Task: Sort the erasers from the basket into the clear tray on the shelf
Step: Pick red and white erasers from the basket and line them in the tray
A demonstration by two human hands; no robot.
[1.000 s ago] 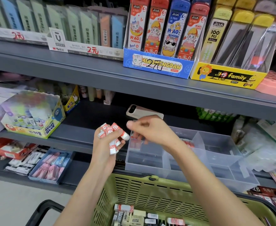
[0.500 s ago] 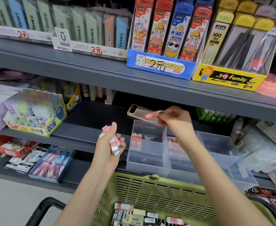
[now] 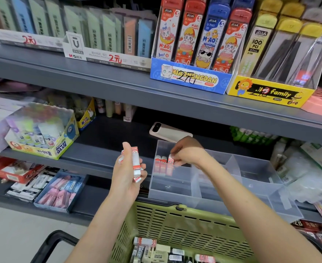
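Loose erasers (image 3: 156,251) lie in the green basket (image 3: 175,207) nearest, above it the left hand (image 3: 126,175) curls its grip around a bundle of erasers (image 3: 135,164) just left of the clear tray (image 3: 175,186) on the shelf (image 3: 99,158), and farther back the right hand (image 3: 188,152) pinches one eraser (image 3: 170,158) in its grip inside the tray's rear-left compartment, beside two upright erasers (image 3: 161,162).

body: two bare forearms | left grip (image 3: 127,173): bare, slim fingers | right grip (image 3: 186,152): bare
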